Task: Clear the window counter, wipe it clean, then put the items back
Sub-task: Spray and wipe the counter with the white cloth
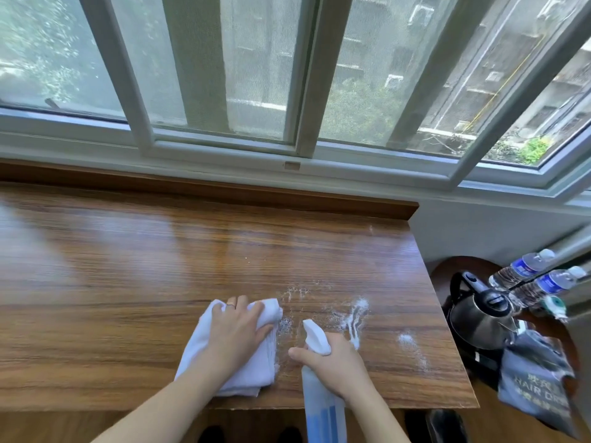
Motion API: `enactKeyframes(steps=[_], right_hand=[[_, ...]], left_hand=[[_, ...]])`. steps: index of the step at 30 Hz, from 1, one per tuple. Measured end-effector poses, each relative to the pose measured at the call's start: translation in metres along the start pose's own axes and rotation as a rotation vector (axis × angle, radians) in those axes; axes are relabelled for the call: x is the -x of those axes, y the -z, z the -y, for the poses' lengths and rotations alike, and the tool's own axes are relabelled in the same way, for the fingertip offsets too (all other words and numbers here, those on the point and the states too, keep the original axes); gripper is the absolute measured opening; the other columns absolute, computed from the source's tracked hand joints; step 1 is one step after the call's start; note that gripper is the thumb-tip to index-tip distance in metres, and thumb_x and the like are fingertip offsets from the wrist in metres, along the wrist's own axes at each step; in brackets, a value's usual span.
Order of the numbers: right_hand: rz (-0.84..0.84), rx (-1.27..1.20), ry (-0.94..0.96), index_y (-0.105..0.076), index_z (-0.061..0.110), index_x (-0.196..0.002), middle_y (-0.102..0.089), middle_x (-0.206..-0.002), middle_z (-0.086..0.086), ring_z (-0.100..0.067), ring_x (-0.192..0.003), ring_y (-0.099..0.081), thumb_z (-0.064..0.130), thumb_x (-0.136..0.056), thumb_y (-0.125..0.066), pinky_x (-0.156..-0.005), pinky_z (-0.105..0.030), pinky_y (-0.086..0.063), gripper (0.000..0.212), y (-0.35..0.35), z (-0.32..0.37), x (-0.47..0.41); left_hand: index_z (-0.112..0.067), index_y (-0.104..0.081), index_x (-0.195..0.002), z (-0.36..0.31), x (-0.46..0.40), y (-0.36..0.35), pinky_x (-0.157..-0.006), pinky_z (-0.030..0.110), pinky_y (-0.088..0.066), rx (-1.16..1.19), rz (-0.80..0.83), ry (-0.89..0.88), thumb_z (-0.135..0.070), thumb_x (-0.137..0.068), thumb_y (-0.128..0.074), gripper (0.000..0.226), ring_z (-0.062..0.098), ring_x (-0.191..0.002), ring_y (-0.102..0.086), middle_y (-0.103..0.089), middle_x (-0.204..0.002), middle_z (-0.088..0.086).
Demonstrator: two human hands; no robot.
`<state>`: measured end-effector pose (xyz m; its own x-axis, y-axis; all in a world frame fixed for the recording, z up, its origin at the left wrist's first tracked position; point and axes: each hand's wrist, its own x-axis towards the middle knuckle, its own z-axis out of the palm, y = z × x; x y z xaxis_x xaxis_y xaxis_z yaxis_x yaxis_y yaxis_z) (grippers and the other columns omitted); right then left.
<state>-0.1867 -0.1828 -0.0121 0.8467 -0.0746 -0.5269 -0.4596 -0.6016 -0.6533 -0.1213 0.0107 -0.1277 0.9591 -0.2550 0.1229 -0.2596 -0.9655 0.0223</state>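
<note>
The wooden window counter stretches below the window. My left hand lies flat on a folded white cloth near the counter's front edge, fingers spread over its far end. My right hand grips a clear spray bottle with a white nozzle that points forward over the counter. White foamy spray patches lie on the wood ahead of and to the right of the nozzle.
To the right of the counter a round dark side table carries a steel kettle, two water bottles and a grey hair-dryer bag. The window frame runs along the counter's back.
</note>
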Motion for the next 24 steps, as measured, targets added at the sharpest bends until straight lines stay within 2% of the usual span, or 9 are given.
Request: enactKeyframes(steps=[3,6,8,11,13,16,24], right_hand=[[0.012,0.006,0.002,-0.054,0.022,-0.068,-0.05,-0.061,0.007,-0.008,-0.057,-0.045,0.05,-0.078,-0.074,-0.057,-0.026,-0.033,0.036,0.002,-0.002,-0.003],[0.021,0.002,0.011,-0.052,0.023,-0.065,-0.049,-0.059,0.007,-0.008,-0.056,-0.043,0.05,-0.076,-0.074,-0.058,-0.026,-0.033,0.036,0.0,-0.004,-0.005],[0.023,0.028,0.017,-0.05,0.024,-0.063,-0.048,-0.056,0.008,-0.006,-0.053,-0.042,0.052,-0.075,-0.074,-0.056,-0.024,-0.033,0.039,-0.001,-0.004,-0.007],[0.032,0.043,0.015,-0.044,0.023,-0.059,-0.044,-0.049,0.01,-0.004,-0.047,-0.038,0.052,-0.076,-0.073,-0.054,-0.024,-0.031,0.045,-0.001,-0.003,-0.01],[0.043,0.044,0.016,-0.045,0.023,-0.059,-0.044,-0.049,0.01,-0.004,-0.048,-0.039,0.053,-0.075,-0.073,-0.055,-0.024,-0.031,0.044,0.0,-0.003,-0.011],[0.056,0.023,0.024,-0.048,0.024,-0.065,-0.045,-0.058,0.007,-0.008,-0.054,-0.04,0.055,-0.074,-0.072,-0.058,-0.027,-0.032,0.04,0.003,-0.005,-0.014],[0.071,0.0,0.018,-0.05,0.024,-0.066,-0.047,-0.061,0.006,-0.01,-0.057,-0.043,0.06,-0.069,-0.071,-0.061,-0.029,-0.035,0.041,0.002,-0.005,-0.02]], left_hand=[[-0.023,-0.066,-0.086,-0.01,0.04,-0.003,-0.066,0.042,-0.036,0.021,-0.01,-0.05,-0.062,-0.073,-0.048,0.045,0.029,-0.071,-0.055,-0.054,-0.077,0.004],[-0.023,-0.064,-0.084,-0.021,0.079,-0.007,-0.067,0.041,-0.032,0.04,-0.12,-0.087,-0.061,-0.074,-0.053,0.041,0.028,-0.068,-0.053,-0.052,-0.074,0.003],[-0.022,-0.063,-0.083,-0.027,0.099,-0.01,-0.067,0.04,-0.031,0.039,-0.201,-0.085,-0.059,-0.084,-0.046,0.04,0.027,-0.064,-0.054,-0.051,-0.071,0.004],[-0.023,-0.067,-0.079,-0.029,0.112,-0.011,-0.065,0.038,-0.03,0.028,-0.219,-0.08,-0.06,-0.084,-0.046,0.043,0.025,-0.058,-0.054,-0.051,-0.068,0.002],[-0.024,-0.067,-0.08,-0.025,0.108,-0.012,-0.064,0.038,-0.029,0.031,-0.202,-0.082,-0.063,-0.084,-0.046,0.044,0.025,-0.06,-0.053,-0.05,-0.069,0.001],[-0.025,-0.065,-0.083,-0.017,0.089,-0.012,-0.063,0.039,-0.033,0.054,-0.158,-0.063,-0.065,-0.074,-0.052,0.043,0.027,-0.065,-0.054,-0.051,-0.073,0.002],[-0.022,-0.068,-0.089,0.007,0.0,-0.008,-0.066,0.043,-0.04,0.017,-0.084,0.047,-0.059,-0.079,-0.043,0.046,0.031,-0.072,-0.058,-0.056,-0.08,0.007]])
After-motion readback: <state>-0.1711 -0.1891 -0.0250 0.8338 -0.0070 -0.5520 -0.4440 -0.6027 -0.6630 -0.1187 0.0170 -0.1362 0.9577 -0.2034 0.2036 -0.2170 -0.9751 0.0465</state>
